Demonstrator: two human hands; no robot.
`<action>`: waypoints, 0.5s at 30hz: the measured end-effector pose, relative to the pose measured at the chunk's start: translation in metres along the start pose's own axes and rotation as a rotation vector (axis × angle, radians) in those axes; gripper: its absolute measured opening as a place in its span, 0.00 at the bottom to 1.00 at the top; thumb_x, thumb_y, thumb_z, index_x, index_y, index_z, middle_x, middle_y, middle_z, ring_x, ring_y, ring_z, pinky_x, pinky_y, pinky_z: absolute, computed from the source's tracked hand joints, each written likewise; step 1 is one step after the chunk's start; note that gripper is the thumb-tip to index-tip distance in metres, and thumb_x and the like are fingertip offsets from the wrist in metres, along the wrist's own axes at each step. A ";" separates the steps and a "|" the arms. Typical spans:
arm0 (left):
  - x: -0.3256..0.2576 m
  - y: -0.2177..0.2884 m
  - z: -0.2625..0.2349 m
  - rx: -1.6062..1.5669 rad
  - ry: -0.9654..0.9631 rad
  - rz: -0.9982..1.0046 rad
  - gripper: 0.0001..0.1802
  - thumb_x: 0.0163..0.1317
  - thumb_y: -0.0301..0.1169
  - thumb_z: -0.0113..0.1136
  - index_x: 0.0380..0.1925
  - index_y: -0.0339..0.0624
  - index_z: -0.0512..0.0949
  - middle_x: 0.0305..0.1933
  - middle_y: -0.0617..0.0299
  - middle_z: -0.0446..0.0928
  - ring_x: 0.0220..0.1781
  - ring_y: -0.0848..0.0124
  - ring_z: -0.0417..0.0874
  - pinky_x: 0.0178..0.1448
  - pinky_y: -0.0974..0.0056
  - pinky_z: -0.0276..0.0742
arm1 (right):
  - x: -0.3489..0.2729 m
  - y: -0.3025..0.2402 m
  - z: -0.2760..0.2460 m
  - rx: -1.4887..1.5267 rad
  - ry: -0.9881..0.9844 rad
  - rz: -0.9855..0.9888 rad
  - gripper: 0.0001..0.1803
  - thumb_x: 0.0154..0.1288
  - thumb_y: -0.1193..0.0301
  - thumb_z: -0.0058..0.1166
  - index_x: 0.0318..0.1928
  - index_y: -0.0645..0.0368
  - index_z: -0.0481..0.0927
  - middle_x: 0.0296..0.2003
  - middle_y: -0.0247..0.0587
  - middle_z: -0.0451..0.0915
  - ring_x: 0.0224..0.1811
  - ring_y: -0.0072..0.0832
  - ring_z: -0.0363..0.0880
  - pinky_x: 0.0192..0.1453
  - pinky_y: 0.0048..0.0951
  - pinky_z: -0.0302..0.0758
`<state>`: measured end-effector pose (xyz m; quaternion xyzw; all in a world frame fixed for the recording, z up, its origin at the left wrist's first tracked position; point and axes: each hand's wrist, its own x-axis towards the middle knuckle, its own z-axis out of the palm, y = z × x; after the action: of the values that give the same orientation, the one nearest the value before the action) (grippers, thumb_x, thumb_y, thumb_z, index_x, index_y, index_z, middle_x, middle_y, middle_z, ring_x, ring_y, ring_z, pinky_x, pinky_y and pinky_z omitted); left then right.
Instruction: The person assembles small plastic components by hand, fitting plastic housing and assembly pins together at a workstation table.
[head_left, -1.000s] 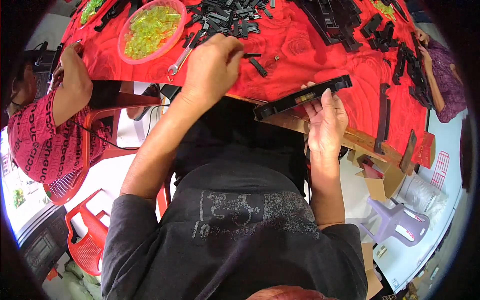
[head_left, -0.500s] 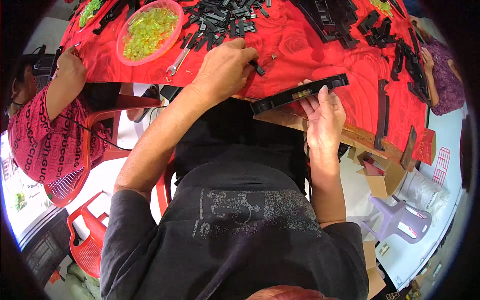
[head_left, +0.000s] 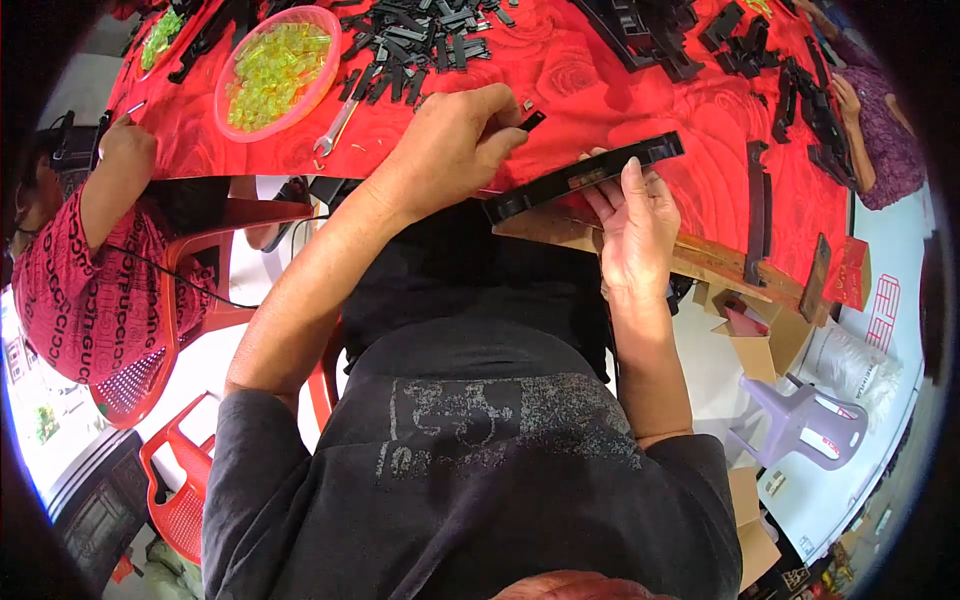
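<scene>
My left hand (head_left: 455, 150) is closed over the near edge of the table, with a small black plastic strip (head_left: 533, 121) pinched between thumb and fingers. Its free end points toward the far right. My right hand (head_left: 640, 225) grips a long black plastic housing (head_left: 540, 190), thumb on top and fingers beneath. The housing slants up to the right, and something yellowish shows in a slot at its middle. A short gap separates the strip from the housing. Beyond my left hand lies a loose pile of similar black strips (head_left: 430, 45).
A pink bowl (head_left: 222, 100) of clear yellow pieces stands left on the red tablecloth (head_left: 560, 85), beside a wrench (head_left: 335, 130). More black housings (head_left: 640, 35) lie at the far right. Co-workers sit at both sides; a red chair (head_left: 180, 500) and purple stool (head_left: 810, 420) stand on the floor.
The small strip in my left hand has turned, its end now pointing up and right instead of down. My right hand and the housing have shifted slightly left in the picture.
</scene>
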<state>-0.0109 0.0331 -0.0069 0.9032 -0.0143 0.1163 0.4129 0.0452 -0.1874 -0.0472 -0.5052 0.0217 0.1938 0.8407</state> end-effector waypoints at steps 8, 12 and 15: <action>-0.002 0.013 0.003 -0.300 -0.144 -0.265 0.07 0.68 0.27 0.59 0.39 0.33 0.79 0.29 0.68 0.77 0.29 0.83 0.74 0.32 0.71 0.71 | -0.001 -0.001 0.004 0.069 0.022 -0.013 0.10 0.74 0.70 0.55 0.50 0.60 0.73 0.46 0.41 0.80 0.47 0.31 0.82 0.54 0.43 0.83; -0.009 0.033 0.005 -0.267 -0.103 -0.240 0.07 0.67 0.27 0.59 0.39 0.32 0.79 0.28 0.67 0.79 0.29 0.82 0.75 0.33 0.70 0.72 | -0.002 -0.004 0.004 0.094 0.019 -0.029 0.10 0.74 0.71 0.55 0.51 0.60 0.73 0.46 0.39 0.80 0.48 0.30 0.82 0.55 0.42 0.83; -0.015 0.044 0.011 -0.183 -0.082 -0.225 0.07 0.66 0.26 0.59 0.38 0.31 0.79 0.27 0.61 0.81 0.29 0.79 0.78 0.34 0.68 0.75 | -0.001 -0.004 0.002 0.100 0.051 -0.056 0.11 0.73 0.72 0.56 0.53 0.60 0.73 0.47 0.37 0.80 0.48 0.28 0.81 0.55 0.42 0.83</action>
<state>-0.0290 -0.0051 0.0149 0.8618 0.0595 0.0304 0.5029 0.0450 -0.1872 -0.0428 -0.4676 0.0386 0.1559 0.8692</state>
